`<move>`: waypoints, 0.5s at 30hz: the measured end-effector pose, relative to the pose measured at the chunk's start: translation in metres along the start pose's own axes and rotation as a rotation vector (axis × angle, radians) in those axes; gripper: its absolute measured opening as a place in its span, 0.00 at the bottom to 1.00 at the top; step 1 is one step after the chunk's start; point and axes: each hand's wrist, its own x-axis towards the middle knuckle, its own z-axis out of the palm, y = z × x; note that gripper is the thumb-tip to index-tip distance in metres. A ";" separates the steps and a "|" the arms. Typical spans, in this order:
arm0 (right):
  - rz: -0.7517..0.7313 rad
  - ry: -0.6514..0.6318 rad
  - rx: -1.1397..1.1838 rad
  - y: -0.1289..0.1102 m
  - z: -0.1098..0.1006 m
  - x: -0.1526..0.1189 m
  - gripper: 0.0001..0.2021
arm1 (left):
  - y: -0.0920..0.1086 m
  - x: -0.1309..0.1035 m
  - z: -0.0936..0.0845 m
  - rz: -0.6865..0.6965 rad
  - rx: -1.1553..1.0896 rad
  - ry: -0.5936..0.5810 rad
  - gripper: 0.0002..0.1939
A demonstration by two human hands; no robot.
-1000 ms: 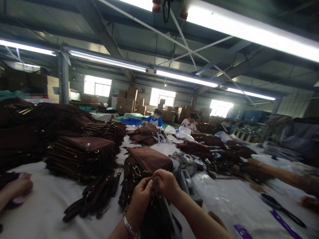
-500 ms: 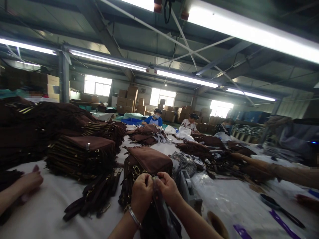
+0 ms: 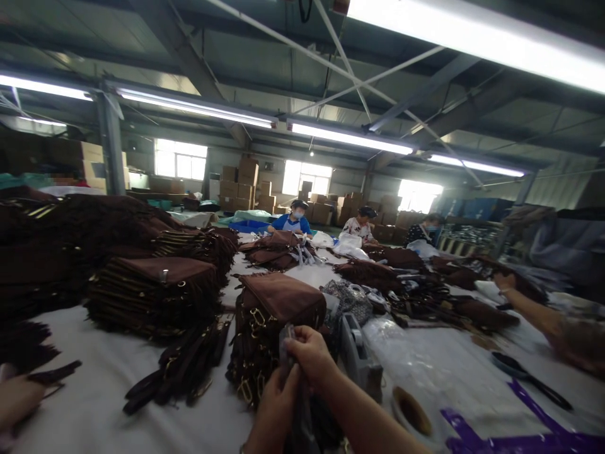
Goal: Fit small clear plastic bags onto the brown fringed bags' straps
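1. Bare white table (image 3: 108,403) lies open at near left; stacked brown fringed bags (image 3: 155,296) crowd the far left.
2. Right hand (image 3: 309,356) and left hand (image 3: 276,407) both pinch a dark, limp plastic sleeve (image 3: 288,350) at near centre.

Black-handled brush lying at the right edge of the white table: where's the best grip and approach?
Probably grip the black-handled brush on its thin handle, the end that tapers toward the right. It lies flat on the white table with bare cloth on both sides of the handle, so come from above and pinch across the handle's width. The wider oval head on the left looks harder to close around.
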 end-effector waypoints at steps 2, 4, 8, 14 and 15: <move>0.008 0.014 0.018 -0.003 0.005 0.001 0.15 | -0.005 -0.007 0.005 -0.025 -0.026 -0.127 0.25; 0.019 0.036 0.078 -0.007 0.009 0.004 0.14 | -0.007 -0.012 0.009 -0.046 -0.081 -0.159 0.25; 0.036 0.083 0.169 -0.017 0.015 0.010 0.16 | -0.011 -0.015 0.011 0.000 -0.065 -0.106 0.26; 0.062 0.072 0.231 -0.025 0.019 0.016 0.17 | -0.008 -0.017 0.006 -0.096 -0.087 -0.147 0.29; 0.069 0.065 0.235 -0.026 0.019 0.016 0.17 | -0.006 -0.019 0.004 -0.139 -0.107 -0.164 0.29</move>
